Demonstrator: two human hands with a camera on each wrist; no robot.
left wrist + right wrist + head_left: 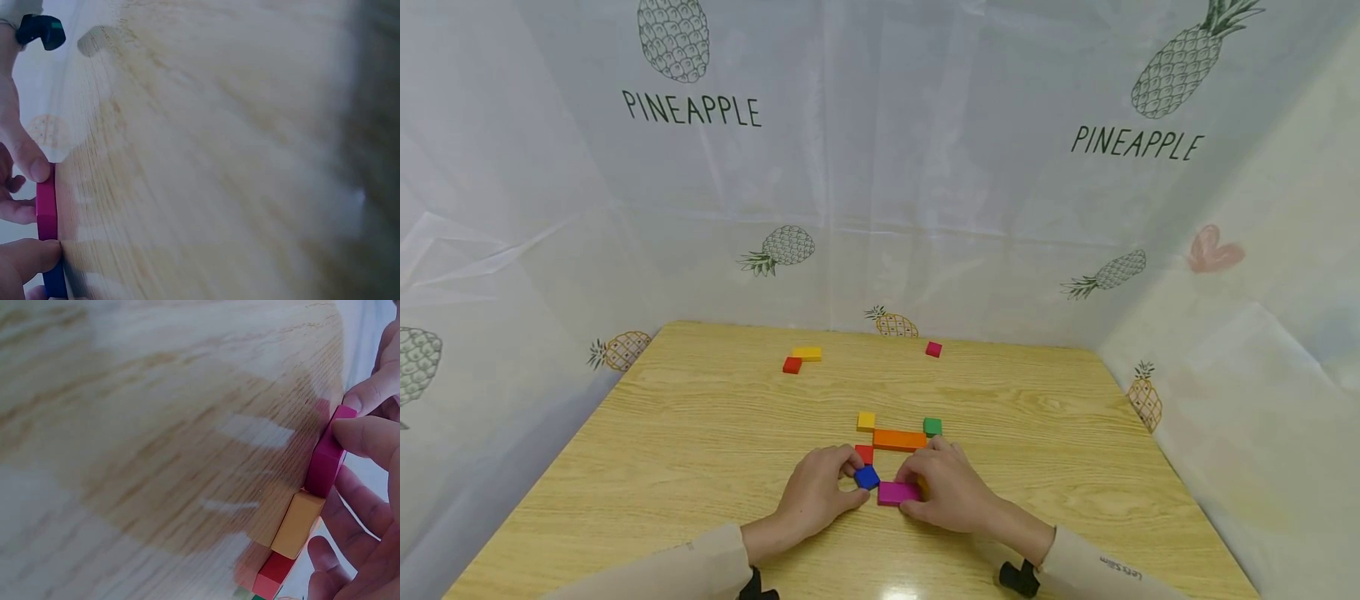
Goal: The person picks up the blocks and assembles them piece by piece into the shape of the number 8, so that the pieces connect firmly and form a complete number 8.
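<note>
Magenta block pinched within right hand.

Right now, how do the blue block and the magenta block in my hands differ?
The blue block looks short and squarish; the magenta block is a longer rectangle. The blue block sits turned cornerwise, while the magenta block lies nearly straight across. Your left hand holds the blue block, your right hand the magenta block. Both are plain, single-coloured blocks.

the fingers pinch a magenta block.
</note>
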